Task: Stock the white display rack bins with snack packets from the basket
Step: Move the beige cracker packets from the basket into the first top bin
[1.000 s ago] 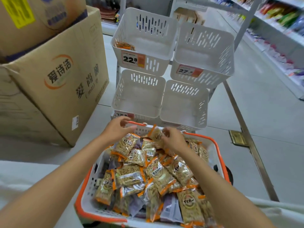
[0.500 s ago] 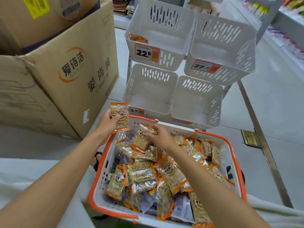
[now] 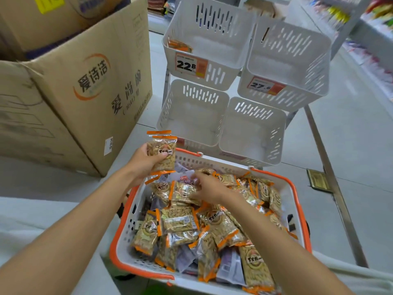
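Packets (image 3: pixel 162 153) are gripped in the raised left hand (image 3: pixel 144 165); the right hand (image 3: pixel 210 187) is held lower, fingers (image 3: pixel 197 182) blurred.

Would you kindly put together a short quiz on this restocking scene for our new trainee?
1. True or false: the left hand has a grip on orange-edged snack packets.
2. Which white rack bin already has a few packets in it? A) the upper left bin; B) the lower left one; C) the lower right one.
3. Fill in the blank: the right hand reaches down among the packets in the orange-rimmed ____.

Key: 1 true; 2 A; 3 basket.
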{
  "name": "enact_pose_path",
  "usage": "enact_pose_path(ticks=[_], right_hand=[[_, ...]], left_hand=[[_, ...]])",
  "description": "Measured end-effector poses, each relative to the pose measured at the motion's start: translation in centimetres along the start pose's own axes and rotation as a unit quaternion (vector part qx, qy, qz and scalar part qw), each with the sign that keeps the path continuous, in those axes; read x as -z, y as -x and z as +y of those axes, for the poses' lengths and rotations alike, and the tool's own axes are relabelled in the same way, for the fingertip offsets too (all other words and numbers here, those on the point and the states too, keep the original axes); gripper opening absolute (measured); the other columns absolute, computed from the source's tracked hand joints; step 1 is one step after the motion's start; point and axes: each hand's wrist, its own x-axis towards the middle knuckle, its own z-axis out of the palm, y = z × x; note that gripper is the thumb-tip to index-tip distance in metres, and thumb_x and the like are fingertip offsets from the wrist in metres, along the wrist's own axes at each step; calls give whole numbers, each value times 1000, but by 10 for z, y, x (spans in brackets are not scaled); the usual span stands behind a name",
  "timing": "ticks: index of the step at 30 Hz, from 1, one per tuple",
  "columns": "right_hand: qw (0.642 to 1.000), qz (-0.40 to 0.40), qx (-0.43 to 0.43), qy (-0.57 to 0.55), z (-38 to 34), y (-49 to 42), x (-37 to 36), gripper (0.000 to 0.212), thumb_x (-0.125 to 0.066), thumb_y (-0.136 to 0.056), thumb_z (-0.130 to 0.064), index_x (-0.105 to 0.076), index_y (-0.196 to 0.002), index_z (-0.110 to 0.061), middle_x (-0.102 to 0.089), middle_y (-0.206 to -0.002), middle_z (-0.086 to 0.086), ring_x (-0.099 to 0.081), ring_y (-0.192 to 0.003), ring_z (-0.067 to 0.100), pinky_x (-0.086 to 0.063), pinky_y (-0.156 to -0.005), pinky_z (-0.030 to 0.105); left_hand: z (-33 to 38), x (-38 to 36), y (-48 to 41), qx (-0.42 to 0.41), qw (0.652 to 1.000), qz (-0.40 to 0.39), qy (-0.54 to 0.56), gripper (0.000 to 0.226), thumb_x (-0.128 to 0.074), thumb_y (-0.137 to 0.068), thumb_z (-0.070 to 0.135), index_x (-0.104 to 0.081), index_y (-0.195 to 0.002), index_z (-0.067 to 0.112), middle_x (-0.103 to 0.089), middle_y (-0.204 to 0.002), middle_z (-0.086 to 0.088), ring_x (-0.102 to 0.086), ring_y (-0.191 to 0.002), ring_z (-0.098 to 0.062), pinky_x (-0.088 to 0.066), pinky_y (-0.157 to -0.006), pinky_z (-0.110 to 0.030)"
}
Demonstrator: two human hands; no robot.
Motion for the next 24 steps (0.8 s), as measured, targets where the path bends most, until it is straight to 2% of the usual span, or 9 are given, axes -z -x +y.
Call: enact_pose_path(ticks=[2, 5, 6, 9, 13, 15, 18, 20, 24], right_hand=[[1000, -3, 10, 24, 6, 4, -9, 43, -74, -84, -24, -58, -122, -11, -56, -95, 1, -53, -89, 22, -45, -77, 36], [996, 60, -5, -68, 11, 9, 5, 17, -73, -79, -9, -57, -86, -11, -51, -78, -1, -52, -71, 19, -40, -60, 28], [986, 88, -2, -145, 12, 10, 16, 18, -72, -80, -7, -57, -85, -15, -57, -79, -4, -57, -71, 16, -44, -59, 22], [920, 131, 50, -366, -1, 16, 58, 25, -70, -87, -5, -67, -109, -16, -71, -93, -9, -69, -79, -1, -50, -62, 11], [907, 135, 73, -391, -27, -3, 96, 20, -74, -86, -10, -66, -104, -12, -68, -83, -5, -66, -73, 7, -51, -63, 19], [903, 164, 73, -390, -33, -14, 114, 32, -80, -81, -13, -62, -108, -11, -68, -95, 3, -68, -84, 17, -58, -67, 30], [896, 140, 93, -411, -42, -23, 154, 71, -83, -76, -13, -46, -136, -16, -62, -119, 7, -68, -102, 22, -61, -76, 39], [898, 120, 127, -402, -49, -29, 180, 62, -80, -79, -11, -52, -135, -17, -66, -118, 8, -68, -104, 23, -60, -77, 36], [892, 93, 157, -414, -68, -48, 235, 44, -78, -80, -9, -63, -120, -19, -69, -115, 11, -68, -107, 23, -59, -85, 41]], left_hand=[[-4, -1, 2, 10, 1000, -15, -18, 35, -66, -93, 10, -48, -123, 16, -66, -117, -13, -67, -105, -30, -57, -85, -43], [-5, -4, 6, -3, 999, -34, -33, 31, -62, -97, 13, -46, -122, 20, -65, -120, -14, -65, -110, -32, -56, -85, -41], [-4, -5, 6, -11, 999, -35, -40, 29, -61, -97, 14, -47, -121, 22, -65, -121, -14, -65, -110, -32, -56, -87, -41], [10, -14, 7, -27, 998, -41, -43, 22, -56, -100, 22, -49, -121, 22, -65, -123, -15, -68, -104, -26, -56, -90, -43], [51, -46, 11, -15, 986, -161, 47, 53, -48, -95, 48, -46, -137, 16, -69, -120, -13, -70, -104, -27, -59, -86, -42], [70, -52, 5, -39, 981, -188, -4, 64, -66, -85, 36, -40, -141, 18, -66, -125, -12, -69, -108, -25, -58, -87, -38], [101, -49, -14, -56, 975, -194, -89, 77, -75, -80, -1, -34, -142, 20, -62, -127, -10, -67, -111, -22, -57, -91, -34], [124, -50, -29, -64, 967, -219, -115, 77, -73, -81, -6, -37, -143, 22, -65, -126, -8, -67, -112, -21, -55, -97, -37], [177, -53, -70, -110, 949, -254, -153, 90, -79, -68, -2, -40, -146, 21, -65, -129, -9, -64, -118, -24, -53, -99, -46]])
